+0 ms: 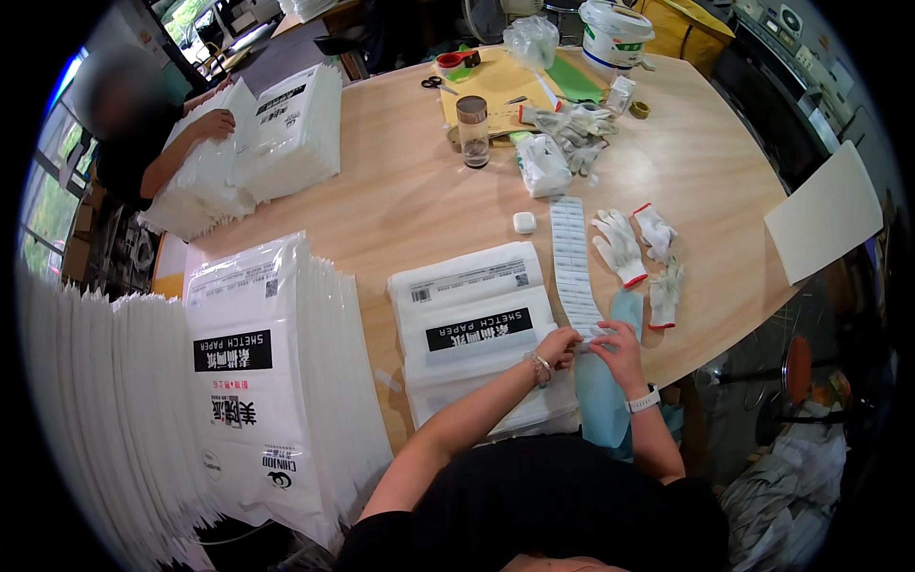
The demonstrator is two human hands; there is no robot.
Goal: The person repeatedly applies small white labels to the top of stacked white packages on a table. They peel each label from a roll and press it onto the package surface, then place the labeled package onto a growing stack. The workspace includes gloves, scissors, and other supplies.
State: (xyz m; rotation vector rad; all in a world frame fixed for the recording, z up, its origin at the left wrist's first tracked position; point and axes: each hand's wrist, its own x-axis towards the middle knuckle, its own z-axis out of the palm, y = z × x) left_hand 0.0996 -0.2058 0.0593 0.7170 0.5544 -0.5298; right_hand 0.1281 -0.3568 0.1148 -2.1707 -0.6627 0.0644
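Observation:
Both hands meet at the near end of a long white strip of printed labels (572, 257). My left hand (560, 348), a beaded bracelet at its wrist, pinches at the strip's left edge. My right hand (618, 355), with a white watch below it, has thumb and fingers closed on the strip's end; whether a single label is peeled off is too small to tell. Light blue backing paper (599, 400) hangs from there toward my body. Left of the hands, a pile of white printed plastic paper packs (472, 286) lies flat, partly under my left forearm.
Tall stacks of packs (276, 381) stand at the left. Across the table a co-worker's hand (215, 124) rests on more packs. Gloves (620, 246), a small white case (524, 222), a tissue pack (543, 167), a clear jar (473, 133) and a bucket (615, 38) lie beyond.

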